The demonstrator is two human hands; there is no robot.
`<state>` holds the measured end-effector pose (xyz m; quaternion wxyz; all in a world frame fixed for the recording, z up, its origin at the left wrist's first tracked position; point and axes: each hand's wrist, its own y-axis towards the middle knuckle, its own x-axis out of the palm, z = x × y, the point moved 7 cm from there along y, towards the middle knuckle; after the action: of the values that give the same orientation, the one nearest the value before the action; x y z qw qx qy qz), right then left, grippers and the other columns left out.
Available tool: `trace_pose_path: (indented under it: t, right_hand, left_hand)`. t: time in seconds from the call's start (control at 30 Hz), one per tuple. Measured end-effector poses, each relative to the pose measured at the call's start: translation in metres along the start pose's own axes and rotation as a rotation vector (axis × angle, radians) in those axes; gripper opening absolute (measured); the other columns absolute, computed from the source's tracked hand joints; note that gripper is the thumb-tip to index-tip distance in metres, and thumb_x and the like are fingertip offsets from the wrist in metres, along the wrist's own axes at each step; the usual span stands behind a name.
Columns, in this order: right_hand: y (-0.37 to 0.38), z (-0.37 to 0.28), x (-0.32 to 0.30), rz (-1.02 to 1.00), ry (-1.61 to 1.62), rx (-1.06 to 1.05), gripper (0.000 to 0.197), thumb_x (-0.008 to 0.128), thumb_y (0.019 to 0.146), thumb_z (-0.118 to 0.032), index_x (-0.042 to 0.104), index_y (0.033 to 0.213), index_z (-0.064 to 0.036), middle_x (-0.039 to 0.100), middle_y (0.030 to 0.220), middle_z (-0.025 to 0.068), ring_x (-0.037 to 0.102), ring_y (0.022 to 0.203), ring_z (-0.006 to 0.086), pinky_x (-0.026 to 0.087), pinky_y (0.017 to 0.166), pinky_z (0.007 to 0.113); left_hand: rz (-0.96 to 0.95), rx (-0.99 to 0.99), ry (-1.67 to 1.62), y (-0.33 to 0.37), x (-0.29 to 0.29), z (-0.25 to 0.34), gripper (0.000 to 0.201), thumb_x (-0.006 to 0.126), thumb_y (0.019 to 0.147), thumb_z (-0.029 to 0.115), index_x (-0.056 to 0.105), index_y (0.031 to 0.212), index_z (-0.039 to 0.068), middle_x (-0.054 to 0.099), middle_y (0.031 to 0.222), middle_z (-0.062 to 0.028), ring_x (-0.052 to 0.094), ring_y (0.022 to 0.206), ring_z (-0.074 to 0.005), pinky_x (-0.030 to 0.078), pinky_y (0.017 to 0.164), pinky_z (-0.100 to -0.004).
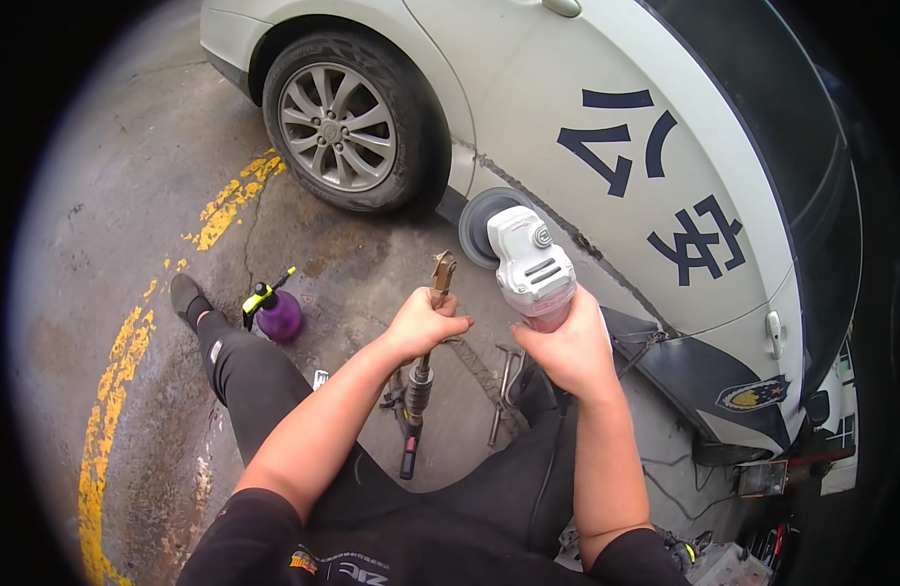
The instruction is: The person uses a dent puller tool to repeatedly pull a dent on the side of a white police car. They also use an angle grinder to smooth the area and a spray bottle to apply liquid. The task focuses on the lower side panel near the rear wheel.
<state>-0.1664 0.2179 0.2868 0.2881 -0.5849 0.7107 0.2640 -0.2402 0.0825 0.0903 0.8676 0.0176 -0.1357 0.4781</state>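
Observation:
My right hand is wrapped round the body of a white angle grinder. Its round grey disc is close to the lower edge of the car's door; whether the two touch I cannot tell. To the left, my left hand is closed round a long metal tool with a brownish metal head that sticks up above the fist. Below that fist a ribbed shaft leads to a black handle with a red patch, seemingly part of the same tool. Its exact kind does not show.
A white car with dark markings stands ahead and right; its rear wheel is at upper left. A purple spray bottle stands by my left foot. Metal bars lie between my legs. Cables and a tool tray are at lower right.

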Motion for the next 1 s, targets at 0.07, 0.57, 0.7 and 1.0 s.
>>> trace_pose_path:
  t: [0.07,0.57,0.7,1.0]
  right_hand:
    - [0.002,-0.002,0.004,-0.008,-0.029,0.009,0.043,0.082,0.073,-0.006,0.068,0.112,0.0031,0.074,0.105,0.0089,0.069,0.097,0.0169,0.055,0.091,0.035]
    - [0.009,-0.005,0.015,-0.002,-0.098,0.001,0.047,0.080,0.070,-0.012,0.069,0.113,0.0012,0.075,0.099,0.0108,0.071,0.094,0.0211,0.055,0.091,0.036]
    - [0.001,-0.008,0.017,-0.036,-0.097,-0.001,0.045,0.080,0.070,-0.012,0.069,0.112,0.0007,0.075,0.098,0.0108,0.071,0.093,0.0213,0.055,0.090,0.037]
    - [0.004,-0.006,0.015,-0.014,-0.139,0.015,0.044,0.079,0.071,-0.014,0.068,0.111,0.0008,0.075,0.098,0.0128,0.072,0.092,0.0253,0.055,0.089,0.038]
  left_hand:
    - [-0.001,0.011,0.026,0.001,0.002,-0.001,0.058,0.081,0.086,0.009,0.028,0.064,0.018,0.039,0.060,0.0085,0.035,0.056,-0.0042,0.029,0.052,-0.0291]
    - [0.013,0.032,0.046,-0.011,0.007,0.008,0.045,0.070,0.080,0.005,0.029,0.062,0.013,0.034,0.060,0.0071,0.032,0.060,-0.0063,0.030,0.056,-0.0324]
    - [0.028,0.014,0.061,-0.011,0.008,0.008,0.045,0.070,0.080,0.005,0.029,0.062,0.013,0.034,0.060,0.0069,0.032,0.060,-0.0065,0.030,0.056,-0.0324]
    - [0.072,0.023,0.081,-0.013,0.004,0.008,0.049,0.072,0.079,0.002,0.027,0.064,0.015,0.035,0.061,0.0072,0.033,0.060,-0.0063,0.028,0.055,-0.0330]
